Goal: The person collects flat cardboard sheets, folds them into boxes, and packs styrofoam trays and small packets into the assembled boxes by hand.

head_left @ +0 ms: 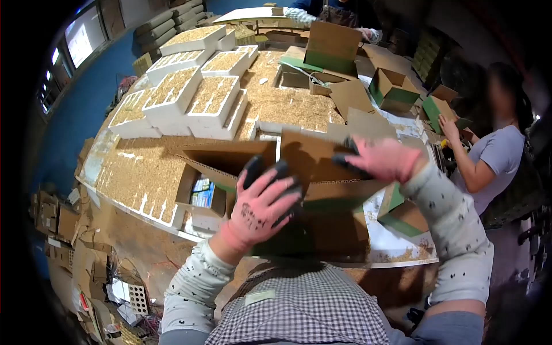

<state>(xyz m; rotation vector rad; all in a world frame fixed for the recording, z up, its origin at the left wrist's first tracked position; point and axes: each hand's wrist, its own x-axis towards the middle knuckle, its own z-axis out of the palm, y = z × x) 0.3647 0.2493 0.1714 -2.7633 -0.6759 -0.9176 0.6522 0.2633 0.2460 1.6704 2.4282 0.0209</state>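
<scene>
Reaching over the carton (336, 194), left hand (260, 208) splayed, right hand (386, 159) bent.

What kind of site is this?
Looks like a packing area in a small workshop or factory: white foam trays filled with loose tan material, several open cardboard boxes, and a co-worker handling another box at the same table.

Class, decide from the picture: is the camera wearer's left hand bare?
No, the left hand wears a pink glove with dark fingertips.
</scene>
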